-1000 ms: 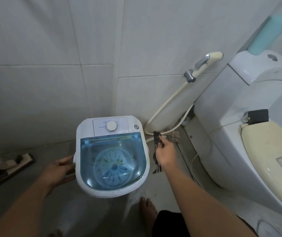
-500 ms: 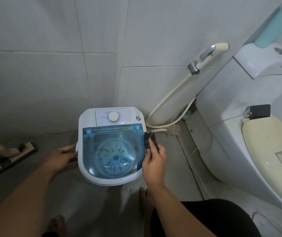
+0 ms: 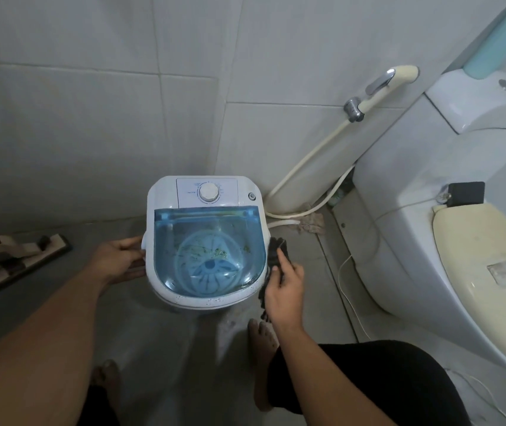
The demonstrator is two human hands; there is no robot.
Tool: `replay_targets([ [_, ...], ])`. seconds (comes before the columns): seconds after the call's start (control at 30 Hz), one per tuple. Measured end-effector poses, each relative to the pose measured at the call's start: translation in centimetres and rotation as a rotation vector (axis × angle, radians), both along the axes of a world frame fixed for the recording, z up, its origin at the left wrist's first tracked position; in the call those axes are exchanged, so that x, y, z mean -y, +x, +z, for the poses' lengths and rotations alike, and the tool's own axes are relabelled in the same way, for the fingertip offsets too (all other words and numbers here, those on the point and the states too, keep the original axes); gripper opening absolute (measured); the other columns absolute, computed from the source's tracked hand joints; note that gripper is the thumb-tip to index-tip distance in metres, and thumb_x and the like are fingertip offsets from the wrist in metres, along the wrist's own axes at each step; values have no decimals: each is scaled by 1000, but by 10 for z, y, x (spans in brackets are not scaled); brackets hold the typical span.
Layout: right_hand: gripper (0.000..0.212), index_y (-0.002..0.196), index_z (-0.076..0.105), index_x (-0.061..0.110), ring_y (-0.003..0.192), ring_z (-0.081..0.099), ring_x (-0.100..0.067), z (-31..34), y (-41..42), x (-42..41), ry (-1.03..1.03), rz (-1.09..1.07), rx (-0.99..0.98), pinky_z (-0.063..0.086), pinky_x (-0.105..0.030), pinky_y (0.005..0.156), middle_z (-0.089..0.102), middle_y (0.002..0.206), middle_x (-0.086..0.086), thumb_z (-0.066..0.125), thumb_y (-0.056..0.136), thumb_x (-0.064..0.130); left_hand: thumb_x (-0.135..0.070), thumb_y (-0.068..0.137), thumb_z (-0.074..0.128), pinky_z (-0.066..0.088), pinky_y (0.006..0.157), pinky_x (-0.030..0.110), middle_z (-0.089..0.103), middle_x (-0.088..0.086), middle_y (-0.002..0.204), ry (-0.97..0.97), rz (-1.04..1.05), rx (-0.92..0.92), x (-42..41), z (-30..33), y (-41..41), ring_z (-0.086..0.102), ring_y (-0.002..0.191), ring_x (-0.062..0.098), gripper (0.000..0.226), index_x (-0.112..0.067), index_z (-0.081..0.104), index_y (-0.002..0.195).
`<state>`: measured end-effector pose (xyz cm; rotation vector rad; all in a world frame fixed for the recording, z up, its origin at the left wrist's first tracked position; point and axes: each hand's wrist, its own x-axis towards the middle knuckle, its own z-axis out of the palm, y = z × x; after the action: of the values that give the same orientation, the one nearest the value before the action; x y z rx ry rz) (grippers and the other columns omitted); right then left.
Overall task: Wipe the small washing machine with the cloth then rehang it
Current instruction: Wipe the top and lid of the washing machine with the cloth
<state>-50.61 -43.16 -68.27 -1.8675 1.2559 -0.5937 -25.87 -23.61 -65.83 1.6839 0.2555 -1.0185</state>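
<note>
A small white washing machine point(image 3: 165, 195) with a clear blue lid and a round dial stands on the wet floor by the tiled wall. My left hand point(image 3: 119, 261) rests against its left side, fingers spread on the casing. My right hand point(image 3: 285, 279) presses a dark cloth point(image 3: 274, 252) against the machine's right side, below the lid's rim. Part of the cloth hangs down under my palm. Specks of dirt show inside the drum and on the front rim.
A white toilet point(image 3: 414, 241) with a cream lid fills the right. A bidet sprayer point(image 3: 380, 87) and its hose hang on the wall behind. A thin cable point(image 3: 348, 290) lies on the floor. A mop head point(image 3: 15, 253) lies at left. My bare feet are below the machine.
My right hand has brought the cloth from the floor near the hose onto the machine's right side and slid it down. The left hand stays on the left side.
</note>
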Motion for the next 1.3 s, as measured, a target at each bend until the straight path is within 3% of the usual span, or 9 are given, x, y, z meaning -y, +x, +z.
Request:
replay_targets([
  [0.1, 44, 142, 58, 29, 106, 57, -10, -8, -3, -15, -78, 58, -19, 47, -22, 95, 47, 120, 6, 55, 101, 14, 2, 89, 60, 58, 77, 34, 74, 2, 79, 9, 11, -3, 1, 0, -1, 70, 58, 10, 38, -18, 66, 121],
  [0.2, 47, 141, 59, 30, 115, 58, -16, -19, -16, -35, -152, 95, -5, 49, -25, 96, 46, 129, 4, 57, 99, 11, 3, 90, 58, 55, 82, 36, 73, 3, 82, -4, 12, -8, 2, 1, -2, 68, 70, 16, 39, -16, 63, 124],
  [0.3, 48, 142, 57, 33, 121, 57, -21, -25, -25, -53, -187, 123, -40, 53, -30, 96, 44, 135, 1, 58, 99, 13, 3, 90, 58, 59, 67, 28, 75, -6, 66, 11, 1, -2, 1, 2, -2, 69, 55, 7, 38, -19, 65, 120],
  [0.43, 47, 143, 54, 38, 124, 54, -18, -21, -38, -73, -226, 235, -95, 55, -36, 93, 44, 137, 1, 56, 100, 21, 4, 89, 58, 59, 70, 29, 73, 0, 77, 3, -10, 7, 2, 3, -2, 69, 61, 11, 40, -14, 64, 124],
  [0.53, 50, 148, 47, 39, 126, 51, -16, -13, -43, -76, -242, 346, -121, 55, -38, 93, 44, 136, 2, 50, 100, 28, 3, 90, 58, 59, 52, 21, 74, -4, 63, -22, 1, -6, 3, 6, -4, 69, 50, 5, 35, -15, 64, 119],
  [0.73, 53, 147, 49, 38, 123, 54, -22, -4, -26, -62, -293, 333, -211, 58, -40, 88, 41, 139, -2, 60, 97, 46, 2, 91, 58, 58, 57, 25, 69, 7, 89, -22, -14, 3, 1, 1, -1, 68, 49, 5, 42, -13, 59, 131],
  [0.9, 40, 136, 62, 35, 133, 47, -25, -2, -23, -56, -377, 298, -274, 60, -44, 84, 38, 151, -6, 63, 97, 40, 2, 91, 58, 59, 54, 23, 70, 16, 102, -32, -13, 1, 0, 0, 0, 71, 57, 11, 41, -11, 60, 131],
  [1.1, 36, 133, 67, 28, 119, 52, -24, 0, -22, -48, -463, 361, -317, 61, -40, 75, 56, 135, -2, 62, 97, 36, 0, 91, 59, 59, 53, 21, 70, 5, 87, -21, -13, 15, -1, -2, 1, 68, 50, 4, 39, -13, 62, 127],
  [1.3, 36, 133, 67, 27, 113, 52, -19, 6, -20, -53, -466, 467, -306, 59, -35, 76, 59, 127, 4, 59, 99, 36, -1, 90, 61, 59, 51, 22, 72, 6, 86, -11, -30, 13, -2, -2, 3, 70, 63, 13, 41, -16, 62, 128],
])
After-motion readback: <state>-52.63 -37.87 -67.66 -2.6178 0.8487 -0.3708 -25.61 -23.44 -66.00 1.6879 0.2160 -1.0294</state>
